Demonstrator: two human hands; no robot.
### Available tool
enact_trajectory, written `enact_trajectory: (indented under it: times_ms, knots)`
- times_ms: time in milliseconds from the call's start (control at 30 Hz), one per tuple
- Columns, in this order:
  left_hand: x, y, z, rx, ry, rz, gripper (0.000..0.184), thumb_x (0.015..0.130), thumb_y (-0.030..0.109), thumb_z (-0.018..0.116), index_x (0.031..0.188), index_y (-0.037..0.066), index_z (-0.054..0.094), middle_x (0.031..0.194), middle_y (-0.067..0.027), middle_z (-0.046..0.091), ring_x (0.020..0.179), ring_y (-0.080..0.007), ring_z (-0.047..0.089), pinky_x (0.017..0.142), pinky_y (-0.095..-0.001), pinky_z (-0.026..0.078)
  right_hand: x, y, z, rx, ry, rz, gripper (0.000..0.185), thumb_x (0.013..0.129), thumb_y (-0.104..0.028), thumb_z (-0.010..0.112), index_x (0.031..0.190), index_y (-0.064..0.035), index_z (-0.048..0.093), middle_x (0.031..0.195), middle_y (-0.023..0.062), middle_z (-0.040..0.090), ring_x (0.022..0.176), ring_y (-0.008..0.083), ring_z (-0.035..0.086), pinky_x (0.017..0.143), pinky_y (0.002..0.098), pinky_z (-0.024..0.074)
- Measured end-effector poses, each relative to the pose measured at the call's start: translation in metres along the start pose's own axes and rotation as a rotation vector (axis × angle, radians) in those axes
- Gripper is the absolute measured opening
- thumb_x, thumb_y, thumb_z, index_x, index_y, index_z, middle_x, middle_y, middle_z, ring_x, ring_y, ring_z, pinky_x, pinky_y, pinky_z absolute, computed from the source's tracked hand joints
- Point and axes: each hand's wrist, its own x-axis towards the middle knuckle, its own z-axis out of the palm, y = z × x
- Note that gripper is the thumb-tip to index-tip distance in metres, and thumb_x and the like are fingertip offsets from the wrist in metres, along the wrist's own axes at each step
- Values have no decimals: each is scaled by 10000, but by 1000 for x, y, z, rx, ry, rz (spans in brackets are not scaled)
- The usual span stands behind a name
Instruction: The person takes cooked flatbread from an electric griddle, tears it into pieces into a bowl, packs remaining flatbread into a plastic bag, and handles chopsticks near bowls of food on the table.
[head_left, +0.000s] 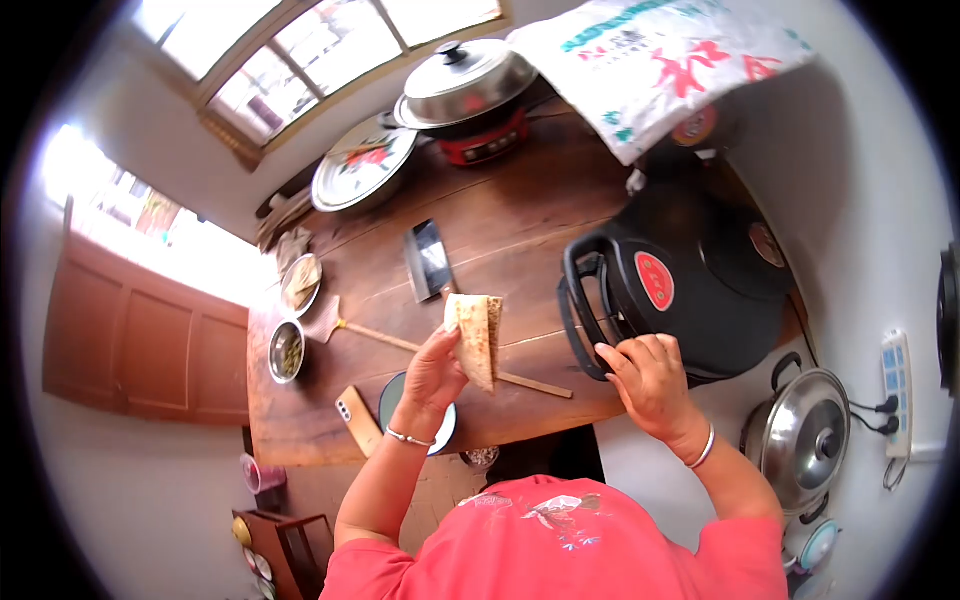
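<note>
The pink shirt (pixel 570 545) of the person lies nearest. Just beyond, at the table's near edge, a phone (pixel 358 420) lies left of a bowl (pixel 389 402) partly hidden by the left forearm. The left hand (pixel 437 375) holds a folded flatbread (pixel 470 335) between thumb and fingers, above a long stick (pixel 535 384) on the wooden table (pixel 520 240). To the right, the right hand (pixel 650 378), fingers bent, touches the near end of the black appliance (pixel 705 290); whether it grips I cannot tell. Farther left sits a metal bowl (pixel 287 352); beyond the flatbread, a cleaver (pixel 428 260); at the far side, a lidded pan (pixel 465 90).
</note>
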Motion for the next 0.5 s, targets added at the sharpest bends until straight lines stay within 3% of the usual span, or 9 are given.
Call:
enact_trajectory:
  times_ms: [133, 500]
  knots:
    - [-26, 9, -2, -43, -110, 58, 367, 832, 95, 583, 1172, 11, 472, 1102, -120, 581, 999, -227, 580, 890, -374, 465, -10, -5, 31, -43, -100, 23, 400, 695, -63, 632, 1087, -84, 553, 824, 26, 514, 793, 197, 493, 752, 353, 354]
    - [-84, 20, -47, -212, -101, 185, 420, 831, 72, 596, 1212, 16, 427, 1157, -90, 551, 1071, -210, 539, 949, -349, 420, -19, -15, 56, -124, -244, 64, 466, 677, -64, 668, 1121, -80, 527, 891, 62, 501, 872, 235, 479, 802, 390, 358]
